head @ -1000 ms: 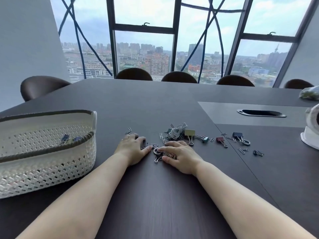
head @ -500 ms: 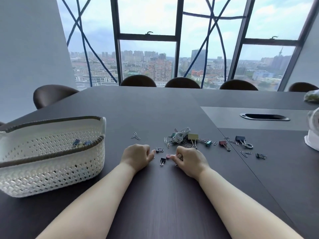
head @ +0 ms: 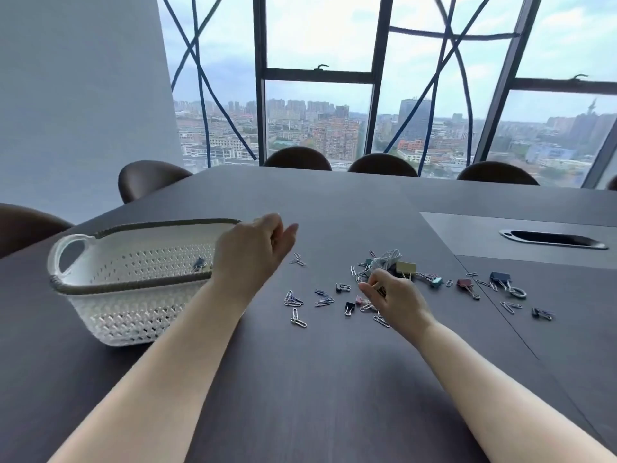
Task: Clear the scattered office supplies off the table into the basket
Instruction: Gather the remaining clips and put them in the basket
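Over the basket [head: 133,224] rim, the left hand [head: 253,252] hovers.

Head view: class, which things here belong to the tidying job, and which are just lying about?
Job: white basket, paper clips, binder clips, white cord, table.
Lying about: chairs, cable slot, window.

Bare arms and hands, unclothed.
The left hand [head: 253,248] and right hand [head: 397,299] are bare, forearms uncovered down to the frame's lower edge.
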The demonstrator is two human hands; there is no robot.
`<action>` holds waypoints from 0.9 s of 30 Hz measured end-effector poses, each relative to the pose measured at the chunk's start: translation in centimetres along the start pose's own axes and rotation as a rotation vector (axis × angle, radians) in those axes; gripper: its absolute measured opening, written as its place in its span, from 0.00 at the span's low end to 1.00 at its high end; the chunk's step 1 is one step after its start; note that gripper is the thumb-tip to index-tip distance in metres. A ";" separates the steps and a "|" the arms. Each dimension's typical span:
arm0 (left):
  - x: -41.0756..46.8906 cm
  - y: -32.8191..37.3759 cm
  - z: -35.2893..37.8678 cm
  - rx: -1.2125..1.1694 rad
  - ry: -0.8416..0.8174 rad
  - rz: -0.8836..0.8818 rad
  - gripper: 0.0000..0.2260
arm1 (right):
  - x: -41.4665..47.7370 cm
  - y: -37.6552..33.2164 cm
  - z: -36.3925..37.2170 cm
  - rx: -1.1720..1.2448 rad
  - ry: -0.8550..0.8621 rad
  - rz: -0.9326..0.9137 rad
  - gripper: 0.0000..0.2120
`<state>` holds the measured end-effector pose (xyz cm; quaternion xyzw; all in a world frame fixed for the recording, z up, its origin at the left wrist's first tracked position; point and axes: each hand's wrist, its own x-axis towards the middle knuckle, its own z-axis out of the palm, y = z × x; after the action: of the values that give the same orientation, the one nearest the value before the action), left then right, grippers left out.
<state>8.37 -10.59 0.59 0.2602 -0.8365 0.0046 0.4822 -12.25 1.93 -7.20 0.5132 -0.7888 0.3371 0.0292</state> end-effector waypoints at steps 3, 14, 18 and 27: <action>1.3 -3.5 -2.6 0.151 -0.027 -0.127 0.17 | 0.3 -2.7 0.6 0.088 0.001 -0.052 0.10; 0.7 -9.4 -5.7 0.242 -0.500 -0.180 0.31 | 1.7 -13.4 3.4 0.292 0.036 -0.138 0.11; 0.1 -10.6 -7.3 0.213 -0.326 -0.130 0.30 | 2.0 -14.9 3.8 0.321 0.054 -0.157 0.11; -3.1 -13.8 -11.2 0.215 -0.259 -0.190 0.19 | 2.8 -19.3 4.2 0.389 0.121 -0.253 0.11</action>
<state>24.66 -18.27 0.72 0.3867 -0.8578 0.0149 0.3384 3.66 -7.40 0.39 0.5826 -0.6353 0.5066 0.0188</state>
